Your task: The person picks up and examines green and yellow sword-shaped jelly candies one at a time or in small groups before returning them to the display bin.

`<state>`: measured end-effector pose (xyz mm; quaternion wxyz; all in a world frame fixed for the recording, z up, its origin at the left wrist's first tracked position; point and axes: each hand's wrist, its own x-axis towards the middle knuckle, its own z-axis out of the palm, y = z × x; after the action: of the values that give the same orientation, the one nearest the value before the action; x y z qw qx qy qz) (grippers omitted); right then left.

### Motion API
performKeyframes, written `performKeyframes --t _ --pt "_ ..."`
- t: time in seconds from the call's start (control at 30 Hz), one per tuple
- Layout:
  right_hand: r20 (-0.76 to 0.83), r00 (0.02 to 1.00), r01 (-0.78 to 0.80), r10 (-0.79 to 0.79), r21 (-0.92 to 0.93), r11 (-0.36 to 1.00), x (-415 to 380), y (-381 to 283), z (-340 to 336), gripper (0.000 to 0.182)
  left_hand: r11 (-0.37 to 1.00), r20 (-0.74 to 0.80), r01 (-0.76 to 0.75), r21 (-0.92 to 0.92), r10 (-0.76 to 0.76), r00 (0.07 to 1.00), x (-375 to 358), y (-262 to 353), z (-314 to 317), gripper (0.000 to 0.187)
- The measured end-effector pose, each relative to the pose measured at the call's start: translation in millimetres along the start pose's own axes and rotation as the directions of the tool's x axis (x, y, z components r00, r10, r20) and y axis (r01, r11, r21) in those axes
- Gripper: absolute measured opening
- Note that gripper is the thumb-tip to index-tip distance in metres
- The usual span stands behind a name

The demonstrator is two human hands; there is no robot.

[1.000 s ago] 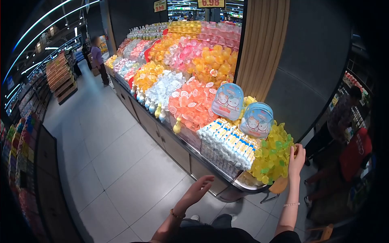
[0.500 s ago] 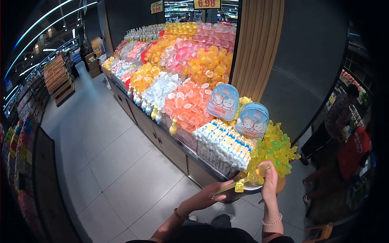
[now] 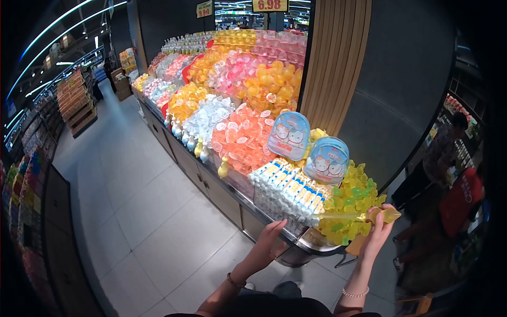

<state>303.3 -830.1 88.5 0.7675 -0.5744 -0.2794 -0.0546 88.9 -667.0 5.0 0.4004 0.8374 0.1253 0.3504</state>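
My right hand [image 3: 374, 236] grips a long yellow see-through item [image 3: 391, 214] with a rounded, pointed end. A thin pale strip stretches left from it across a heap of yellow-green jelly-like pieces [image 3: 353, 196]. My left hand [image 3: 268, 244] holds nothing; its fingers point at the counter's edge with the thumb apart. Near its fingertips is a stack of white, blue and yellow slim packs [image 3: 292, 186]. Behind these stand two small clear-and-blue backpacks with cartoon cats, a left one [image 3: 289, 136] and a right one [image 3: 326, 160].
The counter [image 3: 222, 195] runs to the far left, heaped with coral packs [image 3: 243, 138], clear packs [image 3: 208, 117] and orange ones. Price signs [image 3: 270, 5] hang above. A dark wall stands behind; two people, one in a red top [image 3: 461, 203], are at the right. Shelves [image 3: 45, 211] line the left.
My right hand has moved right and slightly up with the yellow item, swinging it over the yellow-green heap. My left hand has come off the item and drawn back left.
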Motion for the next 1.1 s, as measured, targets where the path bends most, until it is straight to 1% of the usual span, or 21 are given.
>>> performKeyframes --t 0.03,0.1,0.13,0.2,0.23,0.27,0.33,0.37,0.47,0.57,0.67,0.77,0.87,0.97,1.07,1.1 --pt "-0.09 0.99 0.101 -0.108 -0.082 0.992 9.7 -3.8 -4.3 0.026 0.998 -0.005 0.038 -0.055 -0.038 0.999 -0.5 -5.0 2.1 0.053" --pt "-0.124 0.957 0.214 -0.262 -0.306 0.928 24.6 -0.6 -14.0 0.027 0.981 -0.007 0.11 -0.16 -0.113 0.994 -4.9 -16.6 4.6 0.051" --pt "-0.127 0.933 0.26 -0.338 -0.413 0.873 30.3 1.9 -18.6 0.027 0.968 0.025 0.148 -0.205 -0.146 0.989 -6.2 -19.8 6.3 0.049" --pt "-0.058 0.955 0.2 -0.29 -0.597 0.777 38.4 18.2 -23.2 0.029 0.93 0.094 0.226 -0.29 -0.208 0.974 -7.3 -23.0 8.4 0.046" --pt "-0.027 0.965 0.172 -0.26 -0.681 0.712 43.2 33.5 -26.2 0.031 0.925 0.106 0.231 -0.301 -0.208 0.972 -6.6 -23.0 9.9 0.045" --pt "0.025 0.973 0.171 -0.231 -0.75 0.639 50.0 66.8 -36.1 0.033 0.92 0.119 0.236 -0.312 -0.208 0.971 -5.9 -22.6 12.1 0.043" --pt "0.029 0.982 0.143 -0.188 -0.764 0.629 52.7 142.3 -51.3 0.034 0.92 0.146 0.241 -0.309 -0.205 0.968 -6.3 -23.2 14.3 0.042" --pt "0.032 0.985 0.132 -0.169 -0.77 0.624 53.4 159.6 -54.7 0.035 0.925 0.157 0.24 -0.294 -0.2 0.967 -7.1 -24.1 15.1 0.042" --pt "0.097 0.995 0.103 -0.039 -0.843 0.528 64.7 147.3 -46.9 0.037 0.928 0.167 0.239 -0.285 -0.197 0.966 -4.6 -22.0 15.0 0.041" --pt "0.143 0.988 0.157 -0.065 -0.897 0.413 72.1 138.1 -42.9 0.04 0.924 0.187 0.268 -0.272 -0.222 0.957 -8.8 -19.2 11.6 0.042" --pt "0.073 0.994 0.106 -0.08 -0.807 0.582 59.6 96.8 -29.7 0.035 0.926 0.177 0.271 -0.263 -0.229 0.957 -10.7 -28.8 12.4 0.042" --pt "0.085 0.992 0.127 -0.096 -0.769 0.626 54.9 94.6 -33.5 0.037 0.912 0.19 0.306 -0.274 -0.26 0.947 -10.7 -30.3 9.8 0.04" --pt "0.056 0.998 0.06 -0.024 -0.818 0.572 58.9 131.8 -49.0 0.037 0.905 0.214 0.314 -0.289 -0.258 0.942 -8.6 -24.8 8.8 0.039" --pt "0.032 0.991 0.094 -0.133 -0.866 0.492 71.7 146.6 -58.4 0.037 0.915 0.228 0.287 -0.284 -0.226 0.947 -4.3 -22.7 13.1 0.04" --pt "0.042 0.996 0.074 -0.079 -0.875 0.478 81.3 146.4 -63.2 0.039 0.92 0.25 0.277 -0.276 -0.21 0.945 -6.0 -20.7 12.2 0.04" --pt "0.046 0.999 0.033 0.022 -0.909 0.416 80.4 154.3 -69.1 0.04 0.921 0.255 0.272 -0.279 -0.202 0.946 -4.8 -20.2 12.2 0.04"
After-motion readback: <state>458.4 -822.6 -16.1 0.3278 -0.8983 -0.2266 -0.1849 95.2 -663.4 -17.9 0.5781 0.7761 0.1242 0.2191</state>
